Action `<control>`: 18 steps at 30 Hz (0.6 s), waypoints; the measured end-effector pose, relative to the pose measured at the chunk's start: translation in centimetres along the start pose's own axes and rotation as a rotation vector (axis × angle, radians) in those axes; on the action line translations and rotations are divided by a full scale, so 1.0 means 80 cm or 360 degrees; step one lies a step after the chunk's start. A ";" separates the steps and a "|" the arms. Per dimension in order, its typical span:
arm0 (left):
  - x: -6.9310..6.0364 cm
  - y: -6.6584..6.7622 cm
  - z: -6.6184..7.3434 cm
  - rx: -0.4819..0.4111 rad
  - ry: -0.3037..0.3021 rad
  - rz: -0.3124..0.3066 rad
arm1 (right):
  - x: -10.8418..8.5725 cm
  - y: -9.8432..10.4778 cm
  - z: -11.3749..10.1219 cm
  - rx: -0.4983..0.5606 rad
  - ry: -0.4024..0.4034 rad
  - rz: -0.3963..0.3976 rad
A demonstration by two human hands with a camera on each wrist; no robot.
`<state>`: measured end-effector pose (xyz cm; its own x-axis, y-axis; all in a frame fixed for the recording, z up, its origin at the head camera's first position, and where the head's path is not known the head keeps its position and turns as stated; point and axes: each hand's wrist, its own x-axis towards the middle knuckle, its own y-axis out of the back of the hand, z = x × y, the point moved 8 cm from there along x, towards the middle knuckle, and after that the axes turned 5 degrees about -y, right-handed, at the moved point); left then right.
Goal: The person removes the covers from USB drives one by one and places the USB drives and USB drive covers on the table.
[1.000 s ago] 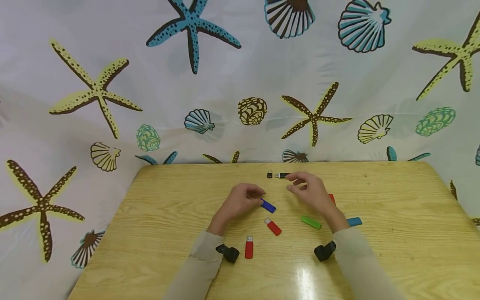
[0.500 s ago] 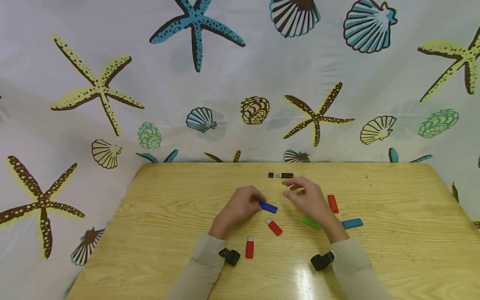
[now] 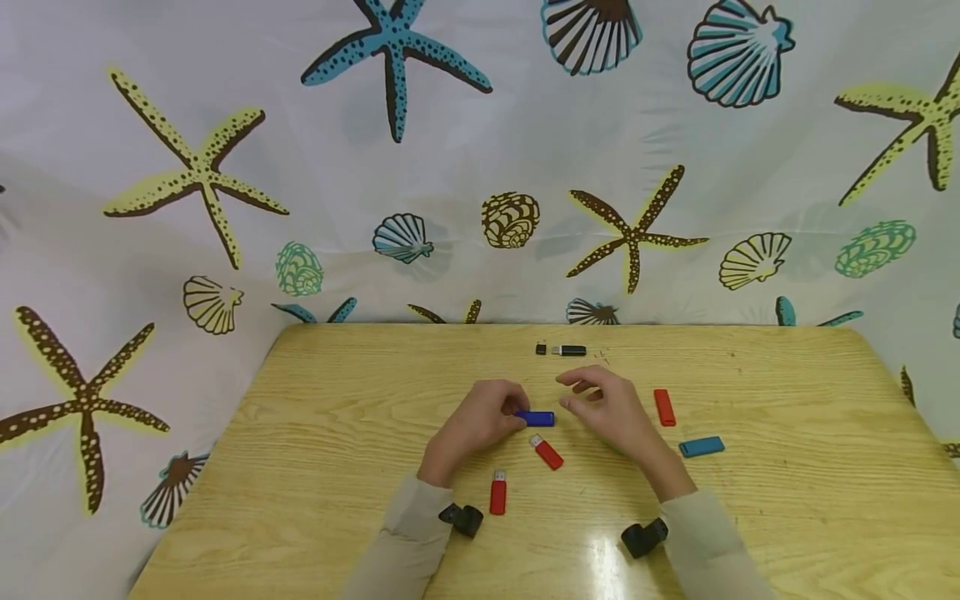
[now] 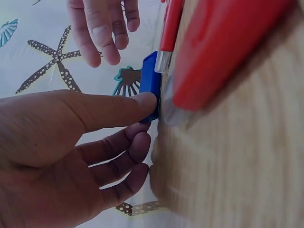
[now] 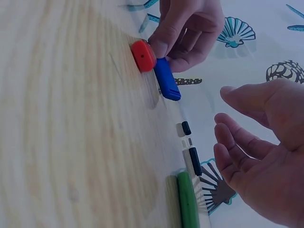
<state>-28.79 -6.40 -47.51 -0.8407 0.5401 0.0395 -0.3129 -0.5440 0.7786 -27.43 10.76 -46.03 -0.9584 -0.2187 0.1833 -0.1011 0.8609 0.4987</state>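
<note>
My left hand [image 3: 483, 414] pinches a dark blue USB stick [image 3: 538, 419] between thumb and fingers, near its left end. In the left wrist view the thumb lies along the stick [image 4: 150, 80]; whether its connector is bare is hidden by the fingers. My right hand [image 3: 609, 408] hovers right of the blue stick with fingers loosely bent, holding nothing. In front of the blue stick lies a red USB stick [image 3: 547, 452] with its metal connector bare. Nearer still lies another red USB stick [image 3: 498, 493], connector pointing away from me.
Farther back lie a black USB stick [image 3: 573, 351] and its small black cap [image 3: 541, 349]. To the right are a red oblong piece [image 3: 664, 407] and a light blue one [image 3: 702, 447]. A green oblong piece [image 5: 188, 202] is mostly hidden under my right hand in the head view.
The blue stick has turned from slanting to nearly level in my left hand. My right hand has drawn slightly left and nearer, uncovering the black stick and the red and light blue pieces.
</note>
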 end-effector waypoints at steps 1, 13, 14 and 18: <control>0.000 0.000 0.001 -0.0002 -0.0010 0.0005 | -0.001 -0.002 -0.001 0.0003 -0.0001 -0.0004; -0.005 0.006 0.004 -0.0191 -0.0061 0.0091 | -0.011 -0.015 -0.014 -0.0012 0.0076 -0.0028; -0.005 0.006 0.006 -0.0219 -0.0069 0.0094 | -0.012 -0.015 -0.015 -0.0010 0.0081 -0.0029; -0.008 0.008 0.012 -0.0341 -0.0091 0.0114 | -0.014 -0.015 -0.020 0.0014 0.0108 -0.0024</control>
<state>-28.01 -6.50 -46.43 -0.8395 0.5276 0.1301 -0.3452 -0.7027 0.6221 -25.82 9.26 -45.50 -0.9365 -0.2621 0.2330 -0.1180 0.8611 0.4946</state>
